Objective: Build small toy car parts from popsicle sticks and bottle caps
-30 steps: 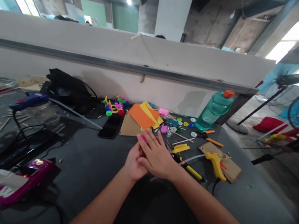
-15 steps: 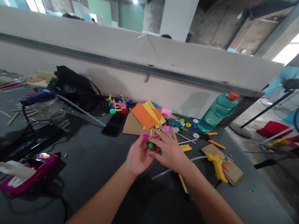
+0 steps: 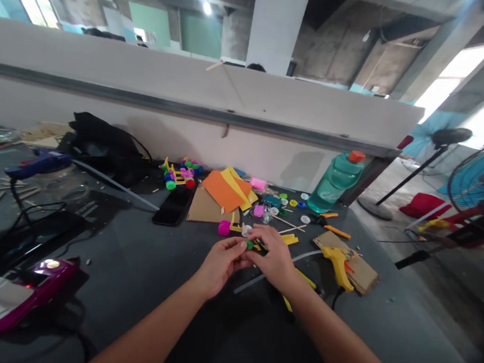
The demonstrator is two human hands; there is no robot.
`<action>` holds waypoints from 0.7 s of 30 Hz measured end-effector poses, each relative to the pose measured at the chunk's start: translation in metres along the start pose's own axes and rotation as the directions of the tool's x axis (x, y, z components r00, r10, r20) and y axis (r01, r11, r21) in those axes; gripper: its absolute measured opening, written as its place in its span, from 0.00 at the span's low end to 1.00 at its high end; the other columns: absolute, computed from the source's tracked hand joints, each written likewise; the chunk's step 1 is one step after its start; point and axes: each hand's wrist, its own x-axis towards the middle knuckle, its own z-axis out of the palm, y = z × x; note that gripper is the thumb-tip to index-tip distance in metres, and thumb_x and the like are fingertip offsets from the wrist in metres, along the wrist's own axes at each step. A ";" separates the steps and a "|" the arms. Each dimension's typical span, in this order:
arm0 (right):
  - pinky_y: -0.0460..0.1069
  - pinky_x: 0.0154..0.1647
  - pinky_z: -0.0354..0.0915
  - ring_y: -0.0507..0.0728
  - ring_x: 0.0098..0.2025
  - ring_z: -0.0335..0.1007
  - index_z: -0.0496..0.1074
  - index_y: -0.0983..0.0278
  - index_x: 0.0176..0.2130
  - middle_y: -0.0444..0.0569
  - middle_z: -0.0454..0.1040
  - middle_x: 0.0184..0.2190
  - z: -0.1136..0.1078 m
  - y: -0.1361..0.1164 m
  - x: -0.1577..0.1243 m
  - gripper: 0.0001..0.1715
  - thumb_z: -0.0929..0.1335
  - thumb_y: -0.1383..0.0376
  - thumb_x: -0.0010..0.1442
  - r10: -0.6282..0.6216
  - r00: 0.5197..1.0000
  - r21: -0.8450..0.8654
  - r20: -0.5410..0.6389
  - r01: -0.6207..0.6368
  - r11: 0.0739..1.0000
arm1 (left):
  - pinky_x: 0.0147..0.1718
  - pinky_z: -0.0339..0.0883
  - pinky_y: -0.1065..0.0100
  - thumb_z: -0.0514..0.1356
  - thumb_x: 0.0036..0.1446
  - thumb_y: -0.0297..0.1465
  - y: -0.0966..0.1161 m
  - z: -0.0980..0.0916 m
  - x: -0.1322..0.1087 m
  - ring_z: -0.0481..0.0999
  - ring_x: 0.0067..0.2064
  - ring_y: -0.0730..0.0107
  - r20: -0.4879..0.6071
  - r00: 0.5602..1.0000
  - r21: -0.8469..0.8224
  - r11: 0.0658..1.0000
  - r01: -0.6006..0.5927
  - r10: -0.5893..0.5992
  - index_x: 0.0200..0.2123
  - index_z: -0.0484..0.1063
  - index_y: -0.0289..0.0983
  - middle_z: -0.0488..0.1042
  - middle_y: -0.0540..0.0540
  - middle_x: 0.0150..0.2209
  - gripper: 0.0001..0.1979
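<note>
Both hands meet near the middle of the dark table. My left hand [image 3: 219, 263] pinches a small green piece [image 3: 249, 244] between thumb and fingers. Against the right side of that piece, my right hand [image 3: 273, 255] has its fingers curled; whether it also grips something small is hidden. Just beyond them lie a magenta cap [image 3: 224, 228], a yellow piece [image 3: 235, 224] and a white cap [image 3: 246, 230]. Orange paper [image 3: 223, 192] rests on cardboard behind these.
Left of the hands are a black phone [image 3: 172, 206], a purple power strip [image 3: 24, 292] and a blue glue gun [image 3: 40, 164]. On the right are a yellow glue gun [image 3: 338, 264], orange-handled pliers [image 3: 337, 226] and a green bottle [image 3: 335, 182].
The magenta cap and yellow piece, earlier at my hands, now lie on the table beyond them. My left hand has closed around the green piece. The view has shifted right.
</note>
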 end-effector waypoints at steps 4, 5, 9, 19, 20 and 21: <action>0.58 0.54 0.60 0.59 0.53 0.64 0.69 0.60 0.44 0.51 0.73 0.45 0.008 0.002 -0.005 0.19 0.71 0.63 0.51 -0.030 0.998 0.051 0.053 0.028 0.998 | 0.35 0.68 0.72 0.67 0.46 0.29 -0.004 -0.014 0.002 0.73 0.34 0.74 -0.048 0.997 0.051 0.997 -0.059 0.061 0.35 0.75 0.33 0.75 0.46 0.33 0.11; 0.58 0.54 0.60 0.59 0.53 0.63 0.69 0.60 0.46 0.51 0.73 0.46 0.009 0.003 -0.005 0.20 0.70 0.63 0.52 -0.049 0.997 0.060 0.068 0.045 0.997 | 0.36 0.68 0.72 0.67 0.46 0.29 -0.004 -0.017 0.003 0.73 0.34 0.74 -0.045 0.997 0.061 0.996 -0.063 0.066 0.35 0.75 0.33 0.75 0.46 0.33 0.11; 0.58 0.55 0.59 0.58 0.53 0.64 0.71 0.59 0.45 0.48 0.74 0.45 0.011 0.011 -0.006 0.15 0.67 0.67 0.56 -0.086 0.994 0.058 0.064 0.082 0.995 | 0.41 0.69 0.68 0.66 0.47 0.29 -0.006 -0.021 0.006 0.74 0.35 0.73 -0.013 1.000 -0.018 1.000 0.011 -0.011 0.36 0.75 0.33 0.75 0.45 0.35 0.11; 0.58 0.53 0.62 0.59 0.51 0.65 0.71 0.59 0.44 0.48 0.76 0.42 0.022 0.017 -0.011 0.14 0.67 0.68 0.55 -0.050 0.998 0.052 0.034 0.048 0.997 | 0.39 0.69 0.68 0.65 0.49 0.31 -0.012 -0.024 0.010 0.74 0.32 0.74 0.001 0.997 -0.083 0.994 0.073 -0.074 0.34 0.75 0.31 0.75 0.44 0.31 0.10; 0.58 0.53 0.62 0.59 0.52 0.65 0.70 0.59 0.46 0.49 0.75 0.43 0.022 0.017 -0.011 0.16 0.67 0.67 0.55 -0.054 0.997 0.049 0.049 0.052 0.997 | 0.38 0.68 0.69 0.65 0.49 0.31 -0.011 -0.024 0.010 0.73 0.31 0.75 -0.010 0.998 -0.085 0.994 0.065 -0.066 0.34 0.75 0.31 0.75 0.45 0.31 0.09; 0.58 0.53 0.62 0.59 0.52 0.64 0.70 0.60 0.47 0.49 0.75 0.44 0.022 0.017 -0.011 0.18 0.67 0.66 0.55 -0.064 0.996 0.044 0.062 0.061 0.997 | 0.37 0.68 0.70 0.65 0.48 0.30 -0.011 -0.025 0.011 0.73 0.31 0.76 -0.016 0.998 -0.084 0.995 0.058 -0.060 0.33 0.75 0.31 0.75 0.46 0.30 0.09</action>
